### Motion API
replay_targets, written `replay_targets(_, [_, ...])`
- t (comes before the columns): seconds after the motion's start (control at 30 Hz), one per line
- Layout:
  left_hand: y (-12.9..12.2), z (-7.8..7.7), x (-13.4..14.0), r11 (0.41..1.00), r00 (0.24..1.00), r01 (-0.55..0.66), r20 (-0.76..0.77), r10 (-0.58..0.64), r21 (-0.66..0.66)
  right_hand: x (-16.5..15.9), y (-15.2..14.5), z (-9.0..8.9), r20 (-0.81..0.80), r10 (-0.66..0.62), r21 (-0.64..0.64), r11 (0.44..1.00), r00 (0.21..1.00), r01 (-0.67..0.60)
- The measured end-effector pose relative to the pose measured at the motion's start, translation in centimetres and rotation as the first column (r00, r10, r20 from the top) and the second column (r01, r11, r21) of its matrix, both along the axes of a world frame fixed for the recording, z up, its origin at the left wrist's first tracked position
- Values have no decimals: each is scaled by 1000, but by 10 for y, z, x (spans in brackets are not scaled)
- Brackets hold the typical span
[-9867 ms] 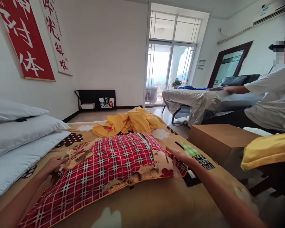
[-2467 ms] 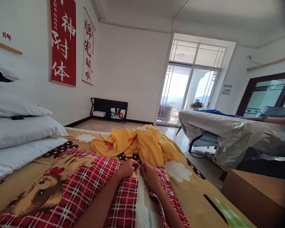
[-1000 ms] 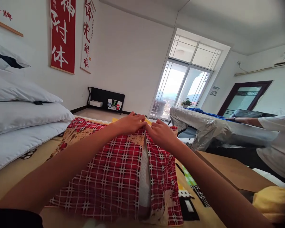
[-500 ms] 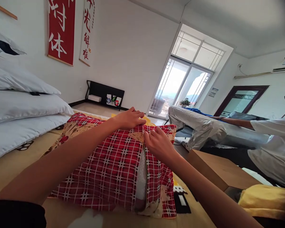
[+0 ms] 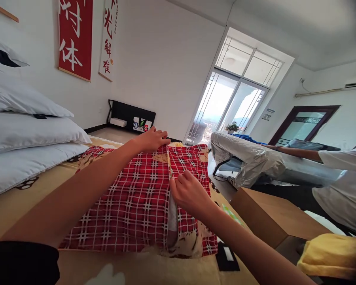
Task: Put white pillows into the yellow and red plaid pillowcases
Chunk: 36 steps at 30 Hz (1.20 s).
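A red plaid pillowcase (image 5: 127, 206) with tan patterned patches lies on the bed, with a pillow inside it. Its slit, with a zipper (image 5: 169, 164) along it, runs from the far edge towards me. White inner pillow (image 5: 172, 217) shows through the near part, while the far part is drawn together. At the far end, my left hand (image 5: 152, 140) is closed on the pillowcase's edge. Midway along the slit, my right hand (image 5: 190, 194) pinches the zipper; the zipper pull itself is hidden by the fingers.
White pillows (image 5: 32, 132) are stacked at the left on the yellow bedsheet (image 5: 86, 269). To the right stand a cardboard box (image 5: 279, 215) and yellow cloth (image 5: 332, 255). Beyond, a person in a white shirt (image 5: 341, 186) reaches over a plastic-covered surface (image 5: 249, 152).
My right hand has slid along the slit towards me, and the open gap is shorter. My left hand has shifted slightly left and away, still on the pillowcase's far edge.
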State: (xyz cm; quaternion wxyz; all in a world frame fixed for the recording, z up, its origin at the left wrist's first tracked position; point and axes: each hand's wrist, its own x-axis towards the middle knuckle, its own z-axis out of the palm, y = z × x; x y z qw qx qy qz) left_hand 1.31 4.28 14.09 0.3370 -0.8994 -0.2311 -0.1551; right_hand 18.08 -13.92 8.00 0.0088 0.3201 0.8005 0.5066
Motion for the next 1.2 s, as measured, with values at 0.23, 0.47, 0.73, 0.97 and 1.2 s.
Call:
replay_targets(0.23, [27, -5, -26, 984, 983, -157, 79, 164, -87, -8, -27, -18, 68, 51, -80, 996, 996, -45])
replay_targets(0.47, [39, -5, -37, 982, 969, -188, 160, 188, -17, -6, -48, -76, 29, 86, -108, 991, 996, -82])
replay_targets(0.73, [37, -11, -35, 966, 943, -253, 234, 236, 45, 22, -34, -178, -122, 22, -91, 995, 992, -33])
replay_targets(0.97, [-52, -5, -8, 984, 938, 18, 337, -77, 176, 62, -18, -92, -430, -8, -334, 930, 903, -150])
replay_targets(1.2, [-105, -31, -98, 975, 940, 218, 275, -201, -34, 152, 2, -15, -986, -127, -124, 992, 104, 34])
